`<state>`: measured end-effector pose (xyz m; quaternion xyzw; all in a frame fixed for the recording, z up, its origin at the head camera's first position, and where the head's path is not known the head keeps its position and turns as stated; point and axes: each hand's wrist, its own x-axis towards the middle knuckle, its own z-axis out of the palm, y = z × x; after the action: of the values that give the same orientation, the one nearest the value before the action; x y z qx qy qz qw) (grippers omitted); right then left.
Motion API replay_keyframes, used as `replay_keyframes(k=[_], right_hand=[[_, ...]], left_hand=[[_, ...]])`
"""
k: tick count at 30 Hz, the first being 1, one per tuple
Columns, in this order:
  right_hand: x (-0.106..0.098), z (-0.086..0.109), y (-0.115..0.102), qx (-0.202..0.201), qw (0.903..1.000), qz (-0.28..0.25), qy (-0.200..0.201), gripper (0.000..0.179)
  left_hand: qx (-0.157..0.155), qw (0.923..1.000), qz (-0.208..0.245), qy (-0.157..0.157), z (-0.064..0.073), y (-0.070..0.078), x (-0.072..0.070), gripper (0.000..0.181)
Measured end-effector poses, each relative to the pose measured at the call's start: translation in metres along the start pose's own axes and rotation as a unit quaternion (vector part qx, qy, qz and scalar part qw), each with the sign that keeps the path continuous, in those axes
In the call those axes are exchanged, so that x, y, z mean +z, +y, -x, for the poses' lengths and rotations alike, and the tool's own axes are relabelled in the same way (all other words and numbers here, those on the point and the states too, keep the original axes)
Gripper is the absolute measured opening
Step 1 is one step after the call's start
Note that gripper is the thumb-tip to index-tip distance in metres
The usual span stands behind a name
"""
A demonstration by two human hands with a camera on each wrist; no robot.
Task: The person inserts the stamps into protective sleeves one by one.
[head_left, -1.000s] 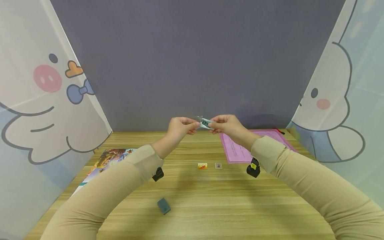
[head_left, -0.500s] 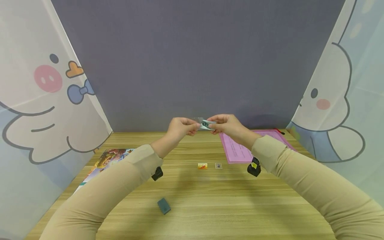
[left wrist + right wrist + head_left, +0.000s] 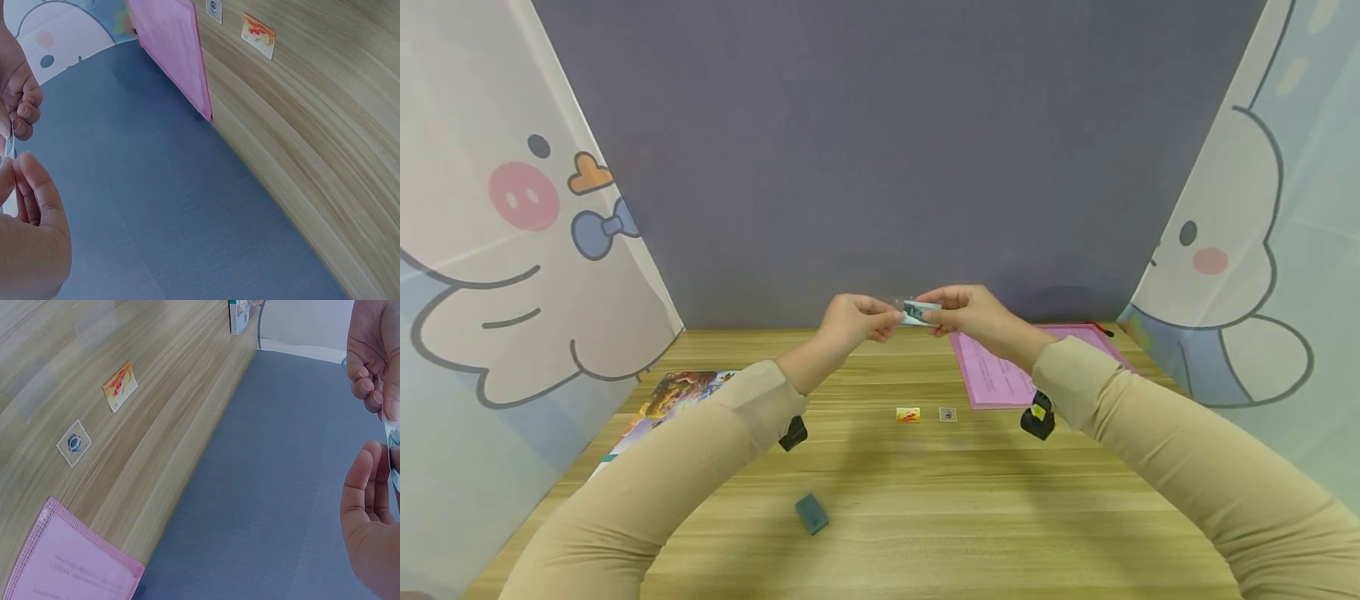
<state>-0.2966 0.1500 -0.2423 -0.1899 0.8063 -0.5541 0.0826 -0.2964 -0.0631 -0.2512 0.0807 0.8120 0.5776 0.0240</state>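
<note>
Both hands are raised over the far edge of the table, their fingertips close together. Between finger and thumb, my right hand (image 3: 970, 312) pinches the right end of a small pale stamp (image 3: 916, 313) with a dark teal picture. From the other side my left hand (image 3: 857, 321) pinches a clear plastic sleeve (image 3: 898, 303), which overlaps the stamp's left part. In the left wrist view the stamp (image 3: 9, 149) shows nearly edge-on between the hands. The right wrist view catches part of its picture (image 3: 394, 434) by the fingertips. Fingers hide both ends.
On the wooden table (image 3: 925, 517) lie a yellow-red stamp (image 3: 907, 415) and a stamp with a round blue design (image 3: 74, 443). A pink folder (image 3: 1000, 375) is at back right, a colourful booklet (image 3: 681, 396) at left. A dark grey-green block (image 3: 812, 513) lies nearer.
The stamp has turned slightly to lie more level, and the clear sleeve sticks out less beyond its upper left. Both hands keep their pinch and have drawn slightly closer.
</note>
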Motion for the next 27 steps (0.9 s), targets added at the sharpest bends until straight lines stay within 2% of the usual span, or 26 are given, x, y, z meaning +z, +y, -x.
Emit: replay_keyframes(k=[17,27], right_hand=[[-0.0010,0.0009,-0.0025,-0.015,0.9970,0.068,0.034,0.029],[-0.0027,0.0036,-0.0058,-0.037,0.9962,0.069,0.039,0.030]], left_hand=[[0.011,0.9999,-0.004,-0.005,0.0013,0.0020,0.0053,0.022],[0.012,0.9999,0.008,0.000,0.0002,0.0035,0.0096,0.021]])
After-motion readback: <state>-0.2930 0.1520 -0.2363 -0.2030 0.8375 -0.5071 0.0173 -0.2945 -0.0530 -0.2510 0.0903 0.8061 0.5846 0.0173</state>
